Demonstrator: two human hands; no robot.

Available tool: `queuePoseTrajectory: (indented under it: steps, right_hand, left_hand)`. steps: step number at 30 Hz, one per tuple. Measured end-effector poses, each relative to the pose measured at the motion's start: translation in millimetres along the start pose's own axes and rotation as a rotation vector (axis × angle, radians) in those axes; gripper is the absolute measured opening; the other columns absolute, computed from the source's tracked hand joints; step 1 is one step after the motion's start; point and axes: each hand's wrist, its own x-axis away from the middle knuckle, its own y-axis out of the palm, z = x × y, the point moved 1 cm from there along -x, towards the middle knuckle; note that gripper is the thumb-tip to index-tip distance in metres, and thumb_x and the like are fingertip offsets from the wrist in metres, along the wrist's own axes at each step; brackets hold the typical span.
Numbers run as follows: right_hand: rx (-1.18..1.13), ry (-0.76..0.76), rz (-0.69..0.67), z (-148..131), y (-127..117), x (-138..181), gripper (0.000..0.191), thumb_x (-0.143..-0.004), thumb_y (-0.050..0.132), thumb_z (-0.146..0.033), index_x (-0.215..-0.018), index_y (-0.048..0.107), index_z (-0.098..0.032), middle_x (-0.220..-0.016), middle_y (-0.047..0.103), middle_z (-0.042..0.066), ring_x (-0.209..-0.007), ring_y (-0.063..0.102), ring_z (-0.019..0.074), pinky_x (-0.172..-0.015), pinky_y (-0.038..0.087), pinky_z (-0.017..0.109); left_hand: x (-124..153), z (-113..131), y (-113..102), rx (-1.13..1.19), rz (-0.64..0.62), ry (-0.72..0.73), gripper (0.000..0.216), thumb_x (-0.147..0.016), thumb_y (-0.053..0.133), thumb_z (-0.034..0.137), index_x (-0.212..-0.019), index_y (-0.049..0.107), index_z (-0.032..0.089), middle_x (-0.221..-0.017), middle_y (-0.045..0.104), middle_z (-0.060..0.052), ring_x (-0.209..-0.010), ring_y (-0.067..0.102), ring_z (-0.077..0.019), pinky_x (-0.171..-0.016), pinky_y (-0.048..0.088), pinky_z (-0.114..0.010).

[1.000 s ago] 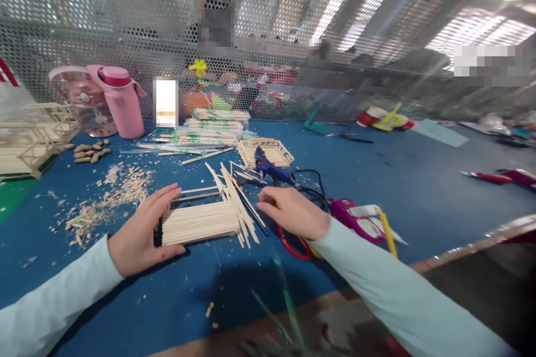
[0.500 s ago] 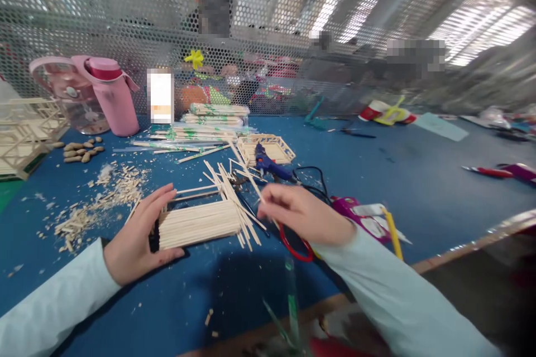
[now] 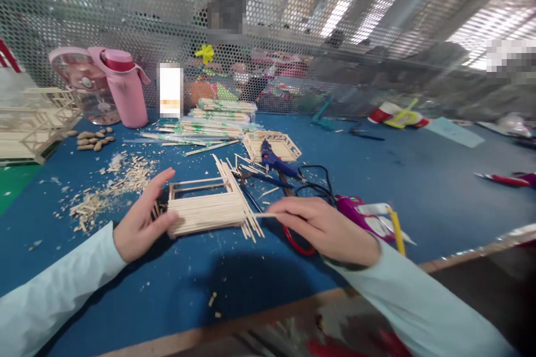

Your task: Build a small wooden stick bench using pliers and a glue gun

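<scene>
Inside closed right grip (image 3: 321, 227), one stick (image 3: 264, 215)

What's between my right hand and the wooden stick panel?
The head view shows loose sticks and the thin stick pinched in your right hand.

Your right hand (image 3: 329, 231) has a red loop handle (image 3: 299, 246) just below it, a purple object (image 3: 350, 213) near the wrist and a black cable (image 3: 322, 169) beyond. Loose sticks (image 3: 250, 225) crowd the way to the stick panel (image 3: 207, 213). You have room along the near worktop (image 3: 167, 293), more rightward past the purple object.
</scene>
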Motion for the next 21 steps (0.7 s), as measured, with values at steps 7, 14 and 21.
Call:
queuePoseTrajectory:
  steps: [7, 14, 21]
  right_hand:
    - [0.015, -0.186, 0.221, 19.9, 28.6, -59.7, 0.017, -0.085, 0.045, -0.018, -0.082, 0.061, -0.016, -0.073, 0.066, 0.003, -0.062, 0.058, 0.0115, -0.059, 0.042, 0.021]
    - [-0.076, -0.19, 0.259, 32.7, 32.9, -63.1, 0.016, -0.084, 0.051, -0.018, -0.081, 0.066, -0.017, -0.074, 0.069, 0.004, -0.067, 0.063, 0.0115, -0.062, 0.047, 0.019]
    - [-0.072, -0.151, 0.218, 36.1, 37.4, -66.4, 0.016, -0.083, 0.052, -0.017, -0.08, 0.067, -0.019, -0.074, 0.07, 0.002, -0.066, 0.064, 0.0114, -0.06, 0.049, 0.018]
  left_hand:
    - [-14.2, -0.9, -4.3, 0.534, 0.223, -0.51, 0.039, -0.07, 0.064, 0.043, -0.096, 0.049, 0.019, -0.065, 0.058, 0.004, -0.049, 0.049, -0.0082, -0.041, 0.039, -0.018]
    - [-17.7, -2.2, -2.7, 0.608, 0.092, -0.585, 0.05, -0.065, 0.07, 0.043, -0.1, 0.048, 0.016, -0.059, 0.059, 0.004, -0.038, 0.048, -0.0065, -0.031, 0.034, -0.015]
    - [-19.1, -6.0, -6.4, 0.627, -0.041, -0.633, 0.06, -0.066, 0.071, 0.041, -0.113, 0.043, 0.015, -0.048, 0.058, 0.005, -0.035, 0.047, -0.0065, -0.03, 0.035, -0.013]
